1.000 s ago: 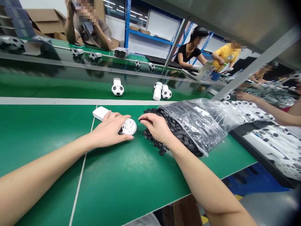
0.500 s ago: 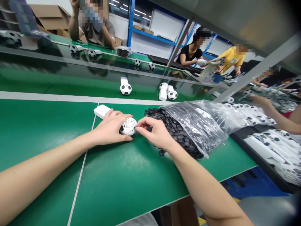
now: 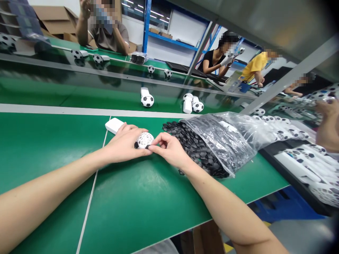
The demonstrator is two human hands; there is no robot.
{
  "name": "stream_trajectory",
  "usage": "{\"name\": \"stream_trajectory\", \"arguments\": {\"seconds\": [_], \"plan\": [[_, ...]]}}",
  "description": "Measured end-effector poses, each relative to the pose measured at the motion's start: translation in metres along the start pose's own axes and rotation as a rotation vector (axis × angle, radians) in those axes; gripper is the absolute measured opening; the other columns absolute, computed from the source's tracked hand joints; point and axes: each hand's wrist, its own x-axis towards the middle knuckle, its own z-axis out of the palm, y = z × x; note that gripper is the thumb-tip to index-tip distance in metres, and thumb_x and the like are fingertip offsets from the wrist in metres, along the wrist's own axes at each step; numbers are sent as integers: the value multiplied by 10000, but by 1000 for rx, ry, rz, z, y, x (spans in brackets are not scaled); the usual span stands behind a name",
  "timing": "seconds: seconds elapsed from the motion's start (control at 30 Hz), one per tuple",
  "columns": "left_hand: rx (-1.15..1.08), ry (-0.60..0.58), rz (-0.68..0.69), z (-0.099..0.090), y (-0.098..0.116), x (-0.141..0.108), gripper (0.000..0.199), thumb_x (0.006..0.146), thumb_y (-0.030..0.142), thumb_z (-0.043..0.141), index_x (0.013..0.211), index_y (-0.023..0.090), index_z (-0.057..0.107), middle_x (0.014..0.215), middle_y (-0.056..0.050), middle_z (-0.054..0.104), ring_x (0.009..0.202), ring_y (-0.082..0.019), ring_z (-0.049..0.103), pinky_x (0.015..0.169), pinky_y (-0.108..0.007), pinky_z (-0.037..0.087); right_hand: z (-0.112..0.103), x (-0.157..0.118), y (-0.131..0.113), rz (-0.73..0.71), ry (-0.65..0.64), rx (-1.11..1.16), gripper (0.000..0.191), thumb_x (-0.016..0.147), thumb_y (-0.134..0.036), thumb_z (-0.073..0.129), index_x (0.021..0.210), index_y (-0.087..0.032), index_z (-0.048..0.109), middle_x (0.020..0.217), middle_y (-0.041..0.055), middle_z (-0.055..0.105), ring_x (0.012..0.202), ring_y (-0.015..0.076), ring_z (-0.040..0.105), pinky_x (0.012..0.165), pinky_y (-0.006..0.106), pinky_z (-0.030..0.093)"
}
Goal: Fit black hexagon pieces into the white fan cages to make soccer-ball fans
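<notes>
My left hand is wrapped over a white soccer-ball-headed device lying on the green table. Its white handle sticks out behind my fingers, and the ball end has an open lattice with some black patches. At the ball's lower right edge, my right hand pinches a small black piece against it; my fingertips partly hide the piece. Just right of that hand, loose black pieces spill from a clear plastic bag.
More ball-headed devices lie on the green strip beyond the pale divider. To the right, a black tray holds several white ones. A slanted metal post stands at the right. Co-workers sit across the line.
My right hand has moved slightly left and down, bringing the black piece against the ball. Devices on the nearer strip have shifted right, those on the far one left. A gloved co-worker has raised their hands.
</notes>
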Motion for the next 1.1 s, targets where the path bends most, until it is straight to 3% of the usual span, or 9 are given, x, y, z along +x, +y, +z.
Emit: {"name": "stream_trajectory", "arguments": {"seconds": [0.2,0.33,0.47,0.63,0.7,0.8,0.97,1.1], "plan": [[-14,-28,1,-2,-1,1,645,689,606,535,1187,196,503,1109,-112,551,1107,-310,413,954,-474,294,1,1,4,23,-22,26,180,683,-289,657,748,-179,531,700,-46,448,528,58,344,516,202,339],[-54,-30,-10,-4,1,2,616,671,589,565,1150,203,528,1085,-94,570,1093,-303,424,958,-474,279,3,0,7,32,10,7,293,668,-315,671,884,-194,515,883,-7,516,587,66,442,556,216,396],[-117,-12,-39,-5,2,1,587,643,566,606,1102,205,560,1051,-79,580,1048,-295,446,919,-443,323,4,2,6,64,-51,-24,364,703,-316,635,1021,-213,489,955,8,565,568,70,502,539,224,406],[-132,-71,54,-5,-2,1,660,645,611,589,1151,192,528,1108,-105,555,1082,-301,429,900,-422,356,-15,9,2,23,17,-146,244,712,-345,636,886,-187,569,867,-5,606,580,76,508,570,226,418],[-100,-66,74,-5,-4,1,719,616,657,588,1159,190,519,1142,-117,545,1130,-312,408,977,-472,281,-28,10,2,7,45,-296,141,740,-323,614,776,-187,599,729,-23,606,581,86,507,573,226,401],[-58,-86,75,-7,-4,1,726,616,653,592,1167,187,516,1192,-124,532,1210,-325,354,1042,-514,163,-41,8,2,51,-65,-486,84,714,-276,648,696,-197,625,632,-33,604,573,97,518,555,228,377],[-130,-239,45,-12,3,-5,671,727,454,556,1317,211,348,1397,-103,352,1344,-324,116,1047,-526,178,-40,6,4,60,-180,-680,86,663,-216,700,743,-220,671,745,-1,643,687,143,573,586,246,391],[-228,-164,-12,-4,12,-8,618,735,467,541,1259,175,395,1387,-121,354,1354,-292,100,1061,-474,222,-32,4,1,-6,-215,-796,76,716,-207,660,789,-224,673,810,19,650,753,170,584,630,266,412]]}}
